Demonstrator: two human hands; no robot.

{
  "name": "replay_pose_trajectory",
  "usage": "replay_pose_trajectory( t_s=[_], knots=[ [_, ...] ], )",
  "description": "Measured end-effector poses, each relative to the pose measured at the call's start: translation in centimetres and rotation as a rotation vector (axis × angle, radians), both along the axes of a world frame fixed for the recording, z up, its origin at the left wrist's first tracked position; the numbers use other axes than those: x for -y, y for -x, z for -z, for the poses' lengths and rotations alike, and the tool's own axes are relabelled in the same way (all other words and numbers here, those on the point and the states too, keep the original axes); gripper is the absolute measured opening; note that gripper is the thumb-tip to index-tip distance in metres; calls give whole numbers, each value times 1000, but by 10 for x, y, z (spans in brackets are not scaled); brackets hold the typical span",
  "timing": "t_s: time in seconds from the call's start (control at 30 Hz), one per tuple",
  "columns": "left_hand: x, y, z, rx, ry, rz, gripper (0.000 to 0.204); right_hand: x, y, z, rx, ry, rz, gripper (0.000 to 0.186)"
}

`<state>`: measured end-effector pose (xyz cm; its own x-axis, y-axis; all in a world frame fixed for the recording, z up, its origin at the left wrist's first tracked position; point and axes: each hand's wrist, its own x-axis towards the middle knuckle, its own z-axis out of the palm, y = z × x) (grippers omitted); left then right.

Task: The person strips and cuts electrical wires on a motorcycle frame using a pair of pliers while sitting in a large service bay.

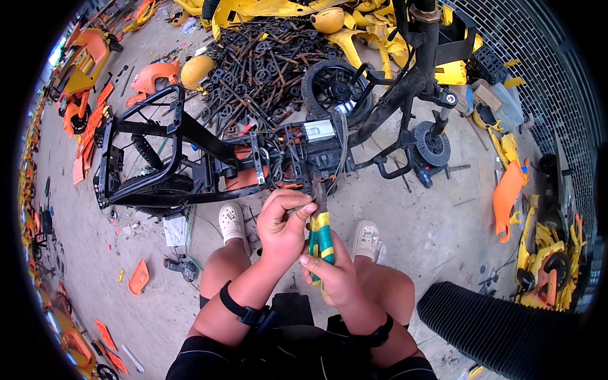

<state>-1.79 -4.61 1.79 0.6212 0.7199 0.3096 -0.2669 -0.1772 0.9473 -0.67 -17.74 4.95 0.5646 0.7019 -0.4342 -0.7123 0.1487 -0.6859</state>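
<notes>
In my right hand (334, 269) is a pair of pliers (325, 237) with green and yellow handles, its metal jaws pointing away from me. The fingers wrap round the handles. My left hand (282, 228) is closed in a pinch beside the jaws; whatever lies between its fingertips is too small to name. Just beyond both hands stretches a black scooter frame (206, 144), stripped of its panels. Its middle holds a silver box (318, 130) and a bundle of loose cables (342, 152).
Behind the frame rises a heap of rusty metal parts (253, 69), with a wheel (335, 92) beside it. Power drills (181, 268) (423, 174) lie on the floor at both sides. Near my right leg sits a black ribbed object (487, 323). Orange panels (506, 199) are scattered around.
</notes>
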Motion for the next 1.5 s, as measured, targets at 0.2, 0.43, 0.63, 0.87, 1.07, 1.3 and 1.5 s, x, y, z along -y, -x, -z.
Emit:
replay_pose_trajectory(
  t_s=[0.2,0.43,0.63,0.87,1.07,1.3,1.5],
  knots=[
    [1,-5,4,-35,-131,-66,15,-3,-1,1,-21,61,18,43],
    [-8,10,-27,42,-363,-24,14,17,-50,58,-495,145,506,48],
    [-31,-1,8,-73,360,265,9,15,-42,38,-138,173,323,52],
    [-29,0,5,-224,449,274,9,7,-26,35,-218,110,87,49],
    [-33,-2,11,-347,339,353,11,2,-16,45,-285,-90,97,62],
    [-28,5,20,-526,-110,354,24,2,-11,51,-259,-125,52,76],
    [-24,10,21,-506,126,298,24,-2,-2,50,-225,-28,-5,78]
  ],
)
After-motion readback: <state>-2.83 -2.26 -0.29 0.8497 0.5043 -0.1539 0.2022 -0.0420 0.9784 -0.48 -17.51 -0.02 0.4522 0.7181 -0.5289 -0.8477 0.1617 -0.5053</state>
